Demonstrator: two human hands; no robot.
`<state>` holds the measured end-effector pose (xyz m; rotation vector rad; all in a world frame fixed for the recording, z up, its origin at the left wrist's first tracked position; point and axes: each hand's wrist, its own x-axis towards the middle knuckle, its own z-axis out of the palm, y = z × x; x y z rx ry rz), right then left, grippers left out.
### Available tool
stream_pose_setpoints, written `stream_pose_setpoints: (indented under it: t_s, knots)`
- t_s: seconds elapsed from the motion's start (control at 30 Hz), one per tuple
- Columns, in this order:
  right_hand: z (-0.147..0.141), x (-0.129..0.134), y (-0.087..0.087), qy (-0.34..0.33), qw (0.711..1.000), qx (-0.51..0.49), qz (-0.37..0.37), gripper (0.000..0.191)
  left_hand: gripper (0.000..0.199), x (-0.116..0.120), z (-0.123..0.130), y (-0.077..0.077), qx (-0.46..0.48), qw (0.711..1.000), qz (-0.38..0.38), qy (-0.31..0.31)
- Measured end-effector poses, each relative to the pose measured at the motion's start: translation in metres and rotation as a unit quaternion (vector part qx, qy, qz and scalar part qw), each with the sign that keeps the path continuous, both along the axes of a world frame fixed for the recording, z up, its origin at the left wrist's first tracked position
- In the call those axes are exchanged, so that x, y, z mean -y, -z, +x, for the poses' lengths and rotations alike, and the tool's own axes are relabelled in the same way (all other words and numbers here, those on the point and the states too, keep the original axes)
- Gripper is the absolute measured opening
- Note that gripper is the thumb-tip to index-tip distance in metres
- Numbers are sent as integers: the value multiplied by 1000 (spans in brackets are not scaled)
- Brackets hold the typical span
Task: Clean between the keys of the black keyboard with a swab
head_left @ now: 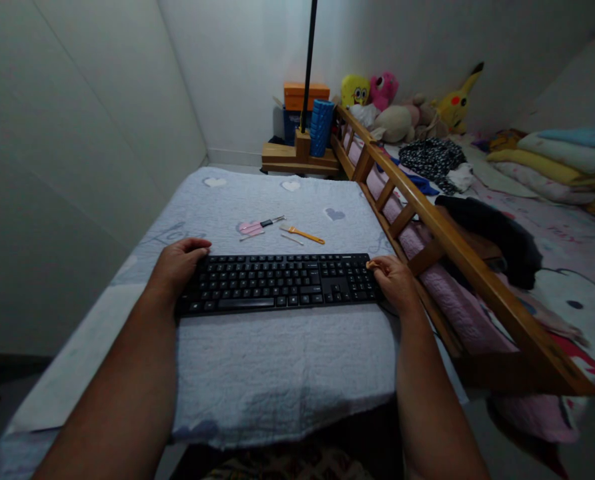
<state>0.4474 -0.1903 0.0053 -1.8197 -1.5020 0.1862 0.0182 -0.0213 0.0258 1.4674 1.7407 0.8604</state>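
A black full-size keyboard [267, 283] lies across the cloth-covered table in front of me, its keys facing up. My left hand [180, 263] is closed around the keyboard's left end, thumb towards the upper corner. At the opposite end, my right hand [393, 280] grips the right edge beside the number keys, fingers curled. Beyond the keyboard lie a small brush with an orange handle [307, 235] and a thin white cotton swab [292, 239]. To their left is a slim tool with a black grip and metal wire end [270, 222], near a pink patch or piece.
A light blue quilted cloth [287, 360] covers the table. Along the right runs a wooden bed rail [427, 220], with bedding, clothes and plush toys behind it. A blue foam roller [321, 128], an orange box [306, 96] and a black pole on a wooden base stand at the far end.
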Motion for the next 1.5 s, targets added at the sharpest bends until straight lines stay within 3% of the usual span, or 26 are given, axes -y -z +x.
stream_pose_setpoints:
  t_s: [0.37, 0.87, 1.07, 1.33, 1.5]
  knots:
    - [3, 8, -8, -20, 999, -10, -39, 17, 28, 2, 2, -3, 12, 1000, -12, -4]
    - [14, 22, -11, -68, 989, -74, -107, 14, 32, -4, -1, 6, 10, 1000, -10, 10]
    - [16, 29, -17, -90, 980, -102, -147, 13, 28, -2, 1, 1, 12, 1000, -2, 13]
    - [16, 21, -9, -56, 994, -65, -68, 16, 32, -3, -1, 5, 18, 999, -17, 23]
    - [16, 23, -10, -62, 989, -93, -99, 16, 30, -4, -2, 5, 15, 999, -8, 27]
